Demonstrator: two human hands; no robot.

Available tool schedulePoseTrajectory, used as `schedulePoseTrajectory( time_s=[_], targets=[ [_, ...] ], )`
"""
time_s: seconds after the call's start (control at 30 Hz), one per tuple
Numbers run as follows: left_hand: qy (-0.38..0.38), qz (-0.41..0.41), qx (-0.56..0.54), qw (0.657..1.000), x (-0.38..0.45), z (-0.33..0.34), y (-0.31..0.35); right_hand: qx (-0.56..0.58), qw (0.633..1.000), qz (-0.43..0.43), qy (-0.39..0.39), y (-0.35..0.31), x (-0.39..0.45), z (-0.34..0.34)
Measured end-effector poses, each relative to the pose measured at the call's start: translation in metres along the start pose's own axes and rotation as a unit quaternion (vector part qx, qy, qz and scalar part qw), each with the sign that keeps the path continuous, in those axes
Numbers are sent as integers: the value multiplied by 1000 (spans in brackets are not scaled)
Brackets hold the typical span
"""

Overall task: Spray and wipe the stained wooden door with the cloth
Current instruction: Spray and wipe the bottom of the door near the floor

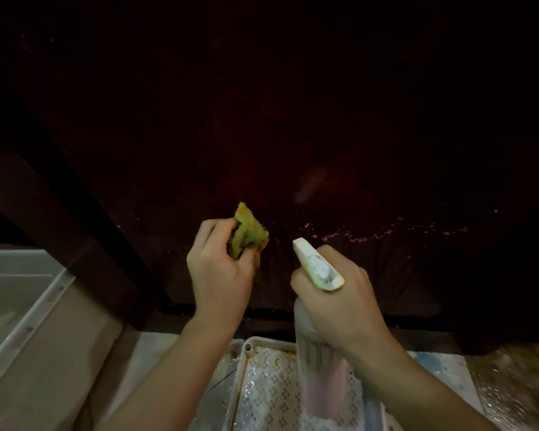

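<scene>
The dark brown wooden door [324,135] fills the upper view, with pale spots and wet streaks low on its right part. My left hand [220,275] grips a bunched yellow-green cloth [248,234], which is pressed against the door's lower panel. My right hand [339,303] is wrapped around the neck of a translucent spray bottle [319,353]. Its white nozzle [311,259] points up and left toward the door, just right of the cloth.
A white perforated plastic tray [277,393] lies on the floor below my hands. The dark door frame [84,213] slants down the left side. A pale sill or ledge [22,306] sits at the far left. Wet floor [511,384] shows at the lower right.
</scene>
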State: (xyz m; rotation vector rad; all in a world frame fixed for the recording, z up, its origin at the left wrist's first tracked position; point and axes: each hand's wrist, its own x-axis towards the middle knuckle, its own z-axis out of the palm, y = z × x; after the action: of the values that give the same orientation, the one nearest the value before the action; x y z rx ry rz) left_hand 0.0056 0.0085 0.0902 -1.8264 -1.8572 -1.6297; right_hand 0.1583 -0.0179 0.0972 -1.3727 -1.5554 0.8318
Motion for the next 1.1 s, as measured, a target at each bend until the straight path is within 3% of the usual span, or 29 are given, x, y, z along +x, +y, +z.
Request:
schedulePoseTrajectory(
  time_s=[0.1, 0.33, 0.53, 0.77, 1.0, 1.1],
  targets=[
    [-3, 1, -2, 1000, -1, 2, 3, -8, 1000, 5, -30, 0, 0, -2],
    [-21, 16, -3, 1000, -3, 7, 10, -66, 996, -3, 57, 5, -1, -15],
    [-37, 34, -6, 999, -4, 16, 21, -58, 997, 35, 22, 8, -3, -23],
    [-62, 60, -2, 996, -9, 29, 39, -72, 994, 44, 69, 13, -4, -38],
    [-73, 79, 2, 994, -13, 39, 50, -36, 998, 41, 19, 20, -4, -52],
    [-80, 79, 1, 994, -15, 43, 53, -47, 997, 39, 45, 21, -5, -58]
  ],
)
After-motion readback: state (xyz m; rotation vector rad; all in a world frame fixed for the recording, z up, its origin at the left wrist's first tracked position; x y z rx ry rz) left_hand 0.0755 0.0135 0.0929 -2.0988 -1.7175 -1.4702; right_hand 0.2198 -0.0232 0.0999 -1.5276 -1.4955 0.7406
